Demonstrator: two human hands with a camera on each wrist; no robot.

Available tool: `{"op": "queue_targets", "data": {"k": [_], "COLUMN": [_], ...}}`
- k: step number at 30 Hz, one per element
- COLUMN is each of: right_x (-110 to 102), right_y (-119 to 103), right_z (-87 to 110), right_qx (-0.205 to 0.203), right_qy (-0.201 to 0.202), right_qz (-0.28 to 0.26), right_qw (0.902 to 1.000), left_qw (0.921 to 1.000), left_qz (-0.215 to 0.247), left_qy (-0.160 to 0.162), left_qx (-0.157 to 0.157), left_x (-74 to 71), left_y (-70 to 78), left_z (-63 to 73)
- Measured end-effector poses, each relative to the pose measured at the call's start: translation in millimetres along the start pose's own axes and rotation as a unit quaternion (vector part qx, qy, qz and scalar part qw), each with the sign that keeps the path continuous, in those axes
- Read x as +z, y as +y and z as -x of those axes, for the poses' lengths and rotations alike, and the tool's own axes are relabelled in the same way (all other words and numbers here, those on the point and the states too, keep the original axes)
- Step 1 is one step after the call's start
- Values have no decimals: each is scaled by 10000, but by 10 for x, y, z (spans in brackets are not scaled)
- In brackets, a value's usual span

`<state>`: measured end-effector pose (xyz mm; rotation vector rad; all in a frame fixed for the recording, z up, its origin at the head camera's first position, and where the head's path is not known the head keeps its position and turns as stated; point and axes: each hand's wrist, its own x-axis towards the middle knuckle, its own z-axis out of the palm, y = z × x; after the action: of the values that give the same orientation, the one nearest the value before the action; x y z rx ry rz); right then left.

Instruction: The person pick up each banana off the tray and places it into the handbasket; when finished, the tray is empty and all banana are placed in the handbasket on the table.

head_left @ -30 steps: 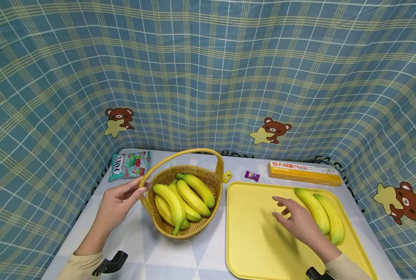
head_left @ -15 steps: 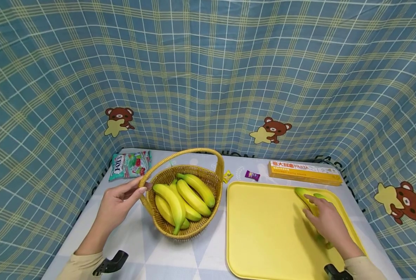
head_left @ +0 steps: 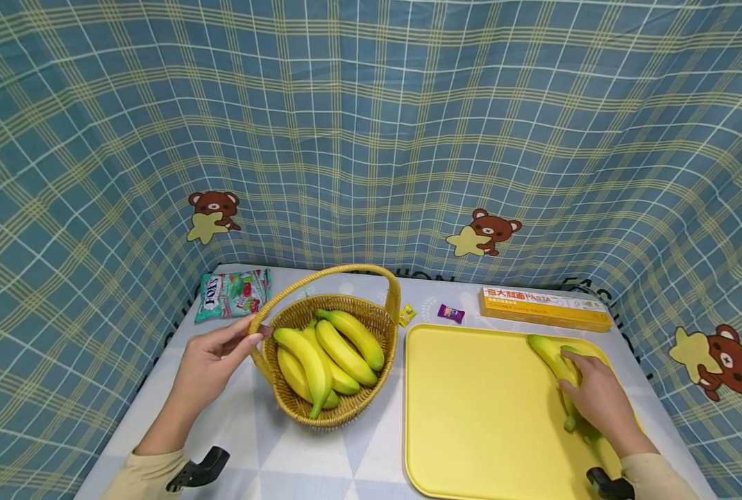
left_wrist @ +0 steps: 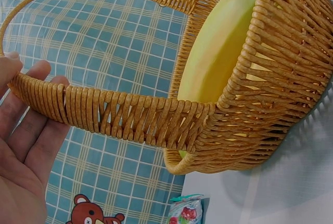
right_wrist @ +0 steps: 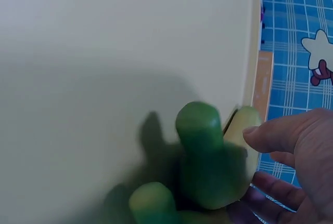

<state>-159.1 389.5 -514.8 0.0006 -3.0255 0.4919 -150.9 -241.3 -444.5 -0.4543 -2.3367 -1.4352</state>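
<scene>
My left hand (head_left: 205,364) pinches the arched handle (left_wrist: 125,117) of a woven wicker basket (left_wrist: 291,68) near its left side, with the thumb over the wicker and the fingers behind it. Several yellow bananas (head_left: 344,353) with green ends lie inside the basket. On the right part of a yellow tray (head_left: 464,417) lie two more bananas. My right hand (head_left: 602,399) grips the left banana (head_left: 547,353), thumb on its near side and fingers around the far side. The hand mostly covers the other banana (head_left: 592,435). In the right wrist view the thumb (right_wrist: 268,135) presses the banana's skin.
A green candy bag (head_left: 233,295) lies behind the basket at the left. Small yellow (head_left: 407,314) and purple (head_left: 451,313) wrapped sweets lie between basket and pasta box (head_left: 544,309), behind the tray. A plaid curtain (head_left: 371,139) encloses the table's back and sides.
My right hand has moved right across the tray, down onto the bananas, and taken hold of the left one. The left hand and basket have stayed put.
</scene>
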Motion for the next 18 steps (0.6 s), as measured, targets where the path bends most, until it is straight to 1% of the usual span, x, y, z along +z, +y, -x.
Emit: {"op": "queue_targets", "data": {"k": [4, 12, 18], "right_x": [18, 89, 120], "right_y": [-44, -225, -313], "right_z": [-7, 5, 14], "right_qx": [1, -71, -128], "right_qy": [-112, -434, -486], "right_qz": [-122, -393, -442], "right_qw": [9999, 9983, 9978], "left_qw": [10000, 10000, 10000], "left_qz": [4, 13, 40], "left_qy": [11, 25, 18], "left_qx": [-6, 13, 5], "left_x": [-5, 2, -2], "left_y": [-3, -1, 13], "left_z": [-1, -3, -3]}}
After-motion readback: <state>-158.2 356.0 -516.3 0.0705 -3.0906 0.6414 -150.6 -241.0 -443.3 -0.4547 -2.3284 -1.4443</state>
